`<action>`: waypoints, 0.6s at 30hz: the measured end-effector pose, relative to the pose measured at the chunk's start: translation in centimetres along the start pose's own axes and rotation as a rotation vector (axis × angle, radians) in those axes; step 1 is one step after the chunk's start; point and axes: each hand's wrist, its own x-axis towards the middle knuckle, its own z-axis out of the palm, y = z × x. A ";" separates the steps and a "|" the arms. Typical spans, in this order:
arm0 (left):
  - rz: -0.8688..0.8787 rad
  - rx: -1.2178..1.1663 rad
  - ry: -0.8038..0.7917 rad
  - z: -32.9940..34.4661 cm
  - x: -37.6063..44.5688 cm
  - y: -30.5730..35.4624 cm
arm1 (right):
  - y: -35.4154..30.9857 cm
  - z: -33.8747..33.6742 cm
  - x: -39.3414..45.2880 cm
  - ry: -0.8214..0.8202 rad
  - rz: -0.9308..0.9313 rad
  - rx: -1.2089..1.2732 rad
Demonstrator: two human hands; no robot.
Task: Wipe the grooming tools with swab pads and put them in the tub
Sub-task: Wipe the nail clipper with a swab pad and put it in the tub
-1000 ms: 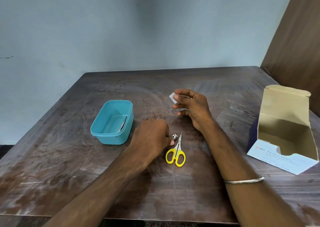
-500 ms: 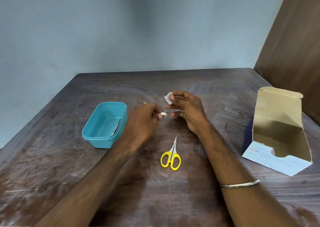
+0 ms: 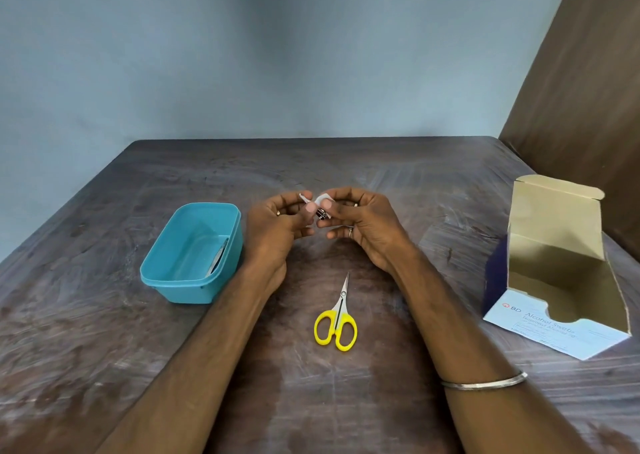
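Nail clipper [image 3: 319, 213] now raised between both hands, left hand [image 3: 277, 227] pinching it, right hand [image 3: 363, 225] pinching swab pad [image 3: 323, 200]

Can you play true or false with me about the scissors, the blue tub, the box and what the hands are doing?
1. The yellow scissors are inside the blue tub. False: they lie on the table, nearer the person than the hands.
2. The left hand holds a small metal nail clipper. True.
3. The right hand pinches a white swab pad against the clipper. True.
4. The tub has nothing in it. False: a metal tool lies inside.
5. The swab box is closed. False: its lid flap stands open.
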 end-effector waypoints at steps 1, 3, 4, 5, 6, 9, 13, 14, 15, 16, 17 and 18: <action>-0.014 -0.026 -0.005 -0.1 0.1 -0.1 | 0.1 0.0 0.0 -0.001 -0.007 -0.009; -0.026 -0.071 -0.030 -0.2 0.1 -0.1 | 0.1 0.1 0.0 -0.006 -0.018 -0.019; -0.032 -0.090 -0.039 -0.2 0.1 -0.1 | 0.1 0.1 0.0 -0.009 -0.020 -0.025; -0.037 -0.104 -0.041 -0.3 0.1 -0.1 | 0.2 0.2 0.0 -0.007 -0.019 -0.030; -0.040 -0.115 -0.038 -0.3 0.2 -0.2 | 0.2 0.2 0.0 0.004 -0.019 -0.035; -0.047 -0.140 -0.013 -0.6 0.3 -0.4 | 0.2 0.0 0.2 0.055 -0.034 -0.044; -0.068 -0.184 -0.025 -0.8 0.0 -0.4 | 0.1 0.0 0.1 0.011 -0.022 -0.016; -0.068 -0.191 -0.041 -0.8 -0.1 -0.4 | 0.2 0.0 0.1 -0.018 -0.020 -0.026; -0.070 -0.192 -0.056 -0.8 -0.1 -0.4 | 0.2 0.1 0.1 -0.043 -0.022 -0.048; -0.072 -0.189 -0.063 -0.8 -0.1 -0.4 | 0.3 0.2 0.1 -0.056 -0.029 -0.078; -0.075 -0.188 -0.058 -0.8 0.0 -0.5 | 0.4 0.3 0.1 -0.057 -0.039 -0.106; -0.076 -0.188 -0.046 -0.7 0.1 -0.7 | 0.5 0.4 0.1 -0.049 -0.051 -0.129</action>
